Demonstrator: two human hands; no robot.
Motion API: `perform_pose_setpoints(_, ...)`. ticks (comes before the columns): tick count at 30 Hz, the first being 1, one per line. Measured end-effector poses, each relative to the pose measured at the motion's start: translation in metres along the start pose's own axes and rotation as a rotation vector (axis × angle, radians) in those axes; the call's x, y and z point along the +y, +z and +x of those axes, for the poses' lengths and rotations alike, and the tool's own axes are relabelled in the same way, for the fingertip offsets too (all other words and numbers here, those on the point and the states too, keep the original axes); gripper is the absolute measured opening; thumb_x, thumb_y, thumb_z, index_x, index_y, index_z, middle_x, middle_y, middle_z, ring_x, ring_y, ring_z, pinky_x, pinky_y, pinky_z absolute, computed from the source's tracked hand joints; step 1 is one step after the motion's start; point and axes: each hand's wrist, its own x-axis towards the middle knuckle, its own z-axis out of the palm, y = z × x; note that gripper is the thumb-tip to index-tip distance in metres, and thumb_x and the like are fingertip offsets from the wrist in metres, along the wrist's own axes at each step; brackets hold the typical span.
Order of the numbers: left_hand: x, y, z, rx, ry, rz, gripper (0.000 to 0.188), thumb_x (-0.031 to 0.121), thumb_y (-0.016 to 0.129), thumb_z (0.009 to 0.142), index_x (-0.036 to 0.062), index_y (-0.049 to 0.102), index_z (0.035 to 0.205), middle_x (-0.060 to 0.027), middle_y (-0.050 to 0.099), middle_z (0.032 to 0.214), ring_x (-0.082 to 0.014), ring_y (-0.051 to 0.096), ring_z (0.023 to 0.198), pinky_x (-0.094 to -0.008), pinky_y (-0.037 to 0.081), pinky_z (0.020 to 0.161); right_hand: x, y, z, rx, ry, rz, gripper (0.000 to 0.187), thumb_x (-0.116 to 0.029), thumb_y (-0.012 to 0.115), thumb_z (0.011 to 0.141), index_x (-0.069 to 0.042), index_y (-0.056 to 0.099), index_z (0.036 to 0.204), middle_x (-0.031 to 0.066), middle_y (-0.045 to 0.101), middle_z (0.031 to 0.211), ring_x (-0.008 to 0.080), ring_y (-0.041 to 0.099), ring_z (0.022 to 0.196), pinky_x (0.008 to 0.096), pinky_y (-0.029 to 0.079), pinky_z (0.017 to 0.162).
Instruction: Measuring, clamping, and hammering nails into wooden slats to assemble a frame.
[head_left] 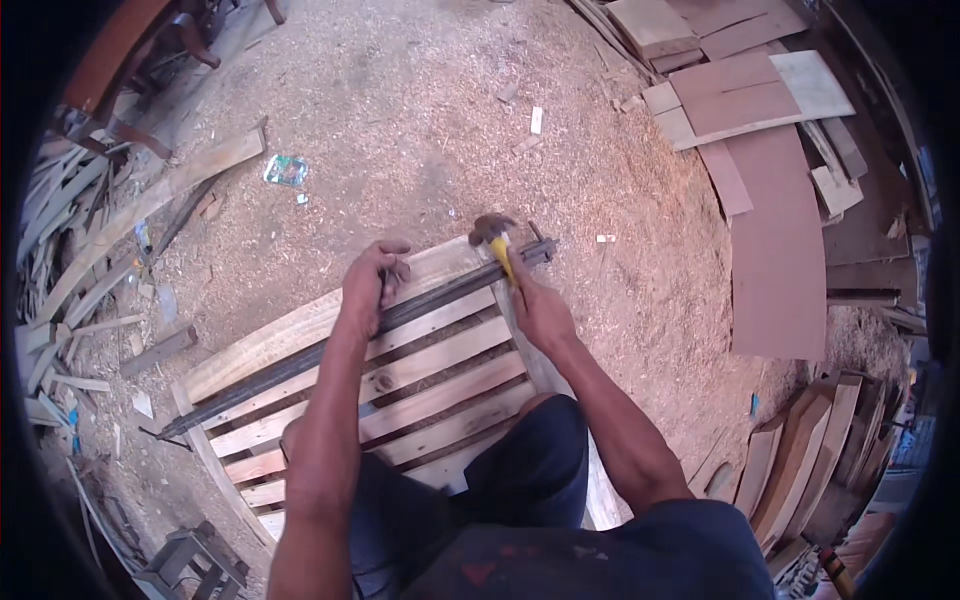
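Head view: hammer (499, 250) gripped in the right hand (541, 312), at the far right corner of the slatted wooden frame (450, 392). Hammer head directed away from the body and slightly to the left; long axis of the yellow handle running back toward the right, with fingers wrapped around it. Right forearm slanting forward and inward from the lower right. Dark metal bar (430, 302) laid over the frame, long axis going from near left to far right, just beside the pale far rail (270, 347) and nearly parallel with it. Left hand (372, 282) at this rail, forearm reaching almost straight forward across the bar, fingers bent inward; cannot tell whether pinching something. Beyond the frame, floor (400, 120) covered with wood shavings.
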Motion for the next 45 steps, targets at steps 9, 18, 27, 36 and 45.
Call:
perform_pose_setpoints(9, -0.014, 0.002, -0.039, -0.002, -0.136, -0.234, 0.026, 0.015, 0.059, 0.097, 0.0013, 0.063, 0.119, -0.0062, 0.064, 0.083, -0.0101, 0.053, 0.061, -0.021, 0.039, 0.047, -0.021, -0.022, -0.009, 0.292, -0.043, 0.337, 0.063, -0.018, 0.055, 0.107, -0.018, 0.035, 0.166, 0.0283, 0.072, 0.099, 0.0452, 0.071, 0.084, 0.0476, 0.056, 0.076)
perform_pose_setpoints(18, -0.027, -0.003, -0.027, 0.027, -0.112, -0.131, 0.009, 0.01, 0.069, 0.094, 0.0053, 0.066, 0.1, -0.0057, 0.068, 0.086, -0.0105, 0.054, 0.062, -0.0233, 0.044, 0.052, -0.028, -0.041, -0.005, 0.221, -0.018, 0.255, 0.058, -0.016, 0.056, 0.106, -0.016, 0.042, 0.163, 0.0273, 0.071, 0.122, 0.0452, 0.072, 0.097, 0.0514, 0.058, 0.083)
perform_pose_setpoints(27, -0.066, 0.022, 0.023, 0.126, 0.141, 0.211, 0.012, 0.01, 0.071, 0.094, 0.0047, 0.069, 0.105, -0.0058, 0.074, 0.094, -0.0098, 0.059, 0.072, -0.0263, 0.049, 0.062, 0.022, 0.003, -0.009, -0.168, 0.086, -0.018, 0.062, -0.017, 0.057, 0.105, -0.018, 0.037, 0.164, 0.0258, 0.071, 0.121, 0.0453, 0.072, 0.095, 0.0533, 0.058, 0.083)
perform_pose_setpoints(36, -0.087, 0.077, 0.105, -0.064, 0.5, 0.893, 0.017, 0.018, 0.072, 0.092, 0.0116, 0.079, 0.106, -0.0079, 0.073, 0.095, -0.0226, 0.064, 0.083, -0.0348, 0.051, 0.077, 0.036, 0.006, -0.017, -0.264, 0.26, 0.109, 0.072, -0.016, 0.057, 0.104, -0.016, 0.024, 0.168, 0.0268, 0.072, 0.112, 0.0462, 0.071, 0.094, 0.0548, 0.057, 0.083)
perform_pose_setpoints(45, -0.1, 0.101, 0.129, -0.082, 0.576, 1.269, 0.024, 0.034, 0.074, 0.09, 0.0171, 0.083, 0.104, -0.0091, 0.071, 0.095, -0.0329, 0.06, 0.099, -0.0485, 0.044, 0.093, 0.065, -0.011, -0.025, -0.181, 0.114, 0.09, 0.068, -0.016, 0.06, 0.104, -0.015, 0.032, 0.166, 0.0261, 0.071, 0.118, 0.0445, 0.072, 0.095, 0.0528, 0.058, 0.081)
